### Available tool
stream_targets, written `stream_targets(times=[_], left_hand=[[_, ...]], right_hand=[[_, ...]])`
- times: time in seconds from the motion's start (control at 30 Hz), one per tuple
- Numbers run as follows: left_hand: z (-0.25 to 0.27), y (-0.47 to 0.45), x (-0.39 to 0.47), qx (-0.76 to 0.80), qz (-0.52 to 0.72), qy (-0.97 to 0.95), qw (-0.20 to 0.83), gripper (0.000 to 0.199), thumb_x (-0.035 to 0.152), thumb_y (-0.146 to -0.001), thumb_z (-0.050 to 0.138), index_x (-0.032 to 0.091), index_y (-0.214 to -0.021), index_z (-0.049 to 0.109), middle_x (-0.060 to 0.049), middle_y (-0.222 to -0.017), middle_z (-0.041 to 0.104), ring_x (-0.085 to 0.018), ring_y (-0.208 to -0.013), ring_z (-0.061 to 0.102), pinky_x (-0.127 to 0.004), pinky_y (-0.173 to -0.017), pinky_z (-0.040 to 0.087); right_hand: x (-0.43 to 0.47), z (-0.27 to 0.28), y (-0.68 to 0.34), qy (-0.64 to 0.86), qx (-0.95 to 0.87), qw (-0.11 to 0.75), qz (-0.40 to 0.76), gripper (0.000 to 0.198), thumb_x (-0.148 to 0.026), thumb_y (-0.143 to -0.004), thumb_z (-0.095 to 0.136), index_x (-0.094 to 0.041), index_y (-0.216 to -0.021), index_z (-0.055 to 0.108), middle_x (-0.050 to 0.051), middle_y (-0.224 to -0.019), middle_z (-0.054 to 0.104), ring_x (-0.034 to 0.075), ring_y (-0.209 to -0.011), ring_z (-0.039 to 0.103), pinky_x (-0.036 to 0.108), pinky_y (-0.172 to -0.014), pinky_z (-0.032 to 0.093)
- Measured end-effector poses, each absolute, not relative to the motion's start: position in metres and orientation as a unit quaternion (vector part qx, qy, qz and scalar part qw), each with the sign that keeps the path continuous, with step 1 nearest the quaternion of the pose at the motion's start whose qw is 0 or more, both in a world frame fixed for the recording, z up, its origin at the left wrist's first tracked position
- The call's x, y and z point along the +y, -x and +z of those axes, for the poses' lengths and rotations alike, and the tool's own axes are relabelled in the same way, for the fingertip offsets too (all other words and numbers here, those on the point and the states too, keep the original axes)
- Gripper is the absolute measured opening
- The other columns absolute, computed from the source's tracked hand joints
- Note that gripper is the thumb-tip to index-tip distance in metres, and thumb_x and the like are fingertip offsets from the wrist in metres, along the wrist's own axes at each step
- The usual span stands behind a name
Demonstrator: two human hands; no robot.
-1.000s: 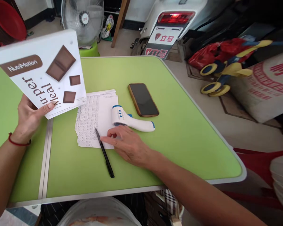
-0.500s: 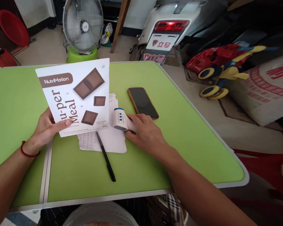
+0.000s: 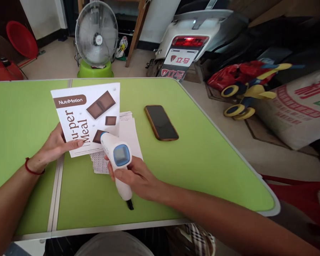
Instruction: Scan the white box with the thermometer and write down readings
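My left hand point(image 3: 54, 147) grips the lower left edge of a white NutriMotion leaflet point(image 3: 72, 124), thumb on the front, and keeps it tilted up above the table. In my right hand point(image 3: 136, 177) is a white infrared thermometer point(image 3: 112, 144), fingers wrapped round its handle. Its blue-framed screen faces me, and its front end covers the leaflet's lower right corner. Beneath both lie handwritten paper sheets point(image 3: 130, 131), partly hidden. A black pen point(image 3: 129, 204) is mostly covered by the thermometer; only its end shows.
A phone point(image 3: 162, 122) in a brown case lies on the green table point(image 3: 202, 170), right of the sheets. Beyond the far edge stand a fan point(image 3: 97, 39) on a green stool and a white scooter point(image 3: 186, 39). A yellow-blue ride-on toy point(image 3: 245, 96) and a large sack point(image 3: 298, 103) are at right.
My right hand has lifted the thermometer off the table area by the phone, turned its screen toward me and brought it left to the leaflet. The leaflet is slightly lower in view.
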State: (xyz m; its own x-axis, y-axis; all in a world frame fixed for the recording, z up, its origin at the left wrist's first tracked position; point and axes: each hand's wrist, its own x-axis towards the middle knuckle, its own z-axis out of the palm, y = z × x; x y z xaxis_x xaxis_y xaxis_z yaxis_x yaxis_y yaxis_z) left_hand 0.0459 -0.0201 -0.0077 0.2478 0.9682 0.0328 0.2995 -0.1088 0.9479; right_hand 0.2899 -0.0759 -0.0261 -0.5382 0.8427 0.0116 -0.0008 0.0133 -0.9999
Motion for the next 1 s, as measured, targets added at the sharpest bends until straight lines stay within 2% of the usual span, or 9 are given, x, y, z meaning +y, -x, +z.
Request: stream_targets(times=[0.23,0.47,0.73,1.0], left_hand=[[-0.007,-0.044,-0.02,0.482,0.352,-0.649,0.472,0.07,0.039,-0.066,0.08,0.015,-0.122,0.045,-0.015,-0.117,0.063,-0.033,-0.106,0.06,-0.047,-0.088,0.053],[-0.009,-0.043,-0.018,0.46,0.341,-0.657,0.491,0.059,0.039,-0.067,0.079,0.016,-0.114,0.053,-0.013,-0.108,0.067,-0.032,-0.102,0.062,-0.045,-0.085,0.054],[-0.009,-0.042,-0.018,0.46,0.343,-0.674,0.466,0.051,0.039,-0.067,0.079,0.019,-0.108,0.056,-0.011,-0.119,0.062,-0.031,-0.105,0.061,-0.039,-0.084,0.055],[-0.006,-0.044,-0.017,0.453,0.341,-0.682,0.462,0.039,0.04,-0.068,0.078,0.018,-0.095,0.061,-0.01,-0.11,0.066,-0.032,-0.107,0.059,-0.04,-0.087,0.053]], right_hand=[[-0.073,-0.039,-0.272,0.356,-0.546,0.36,0.667,0.024,-0.041,-0.074,0.06,-0.019,-0.081,0.051,-0.001,-0.071,0.052,0.012,-0.062,0.046,0.029,-0.06,0.04],[-0.078,-0.044,-0.268,0.365,-0.491,0.374,0.697,0.026,-0.04,-0.069,0.065,-0.019,-0.081,0.056,-0.001,-0.07,0.053,0.011,-0.062,0.045,0.028,-0.059,0.039],[-0.077,-0.039,-0.266,0.361,-0.489,0.377,0.699,0.023,-0.039,-0.07,0.063,-0.019,-0.075,0.053,-0.002,-0.067,0.049,0.011,-0.061,0.046,0.027,-0.057,0.038],[-0.076,-0.038,-0.266,0.36,-0.493,0.384,0.693,0.021,-0.037,-0.069,0.062,-0.02,-0.075,0.053,-0.002,-0.067,0.048,0.011,-0.061,0.044,0.027,-0.057,0.038]])
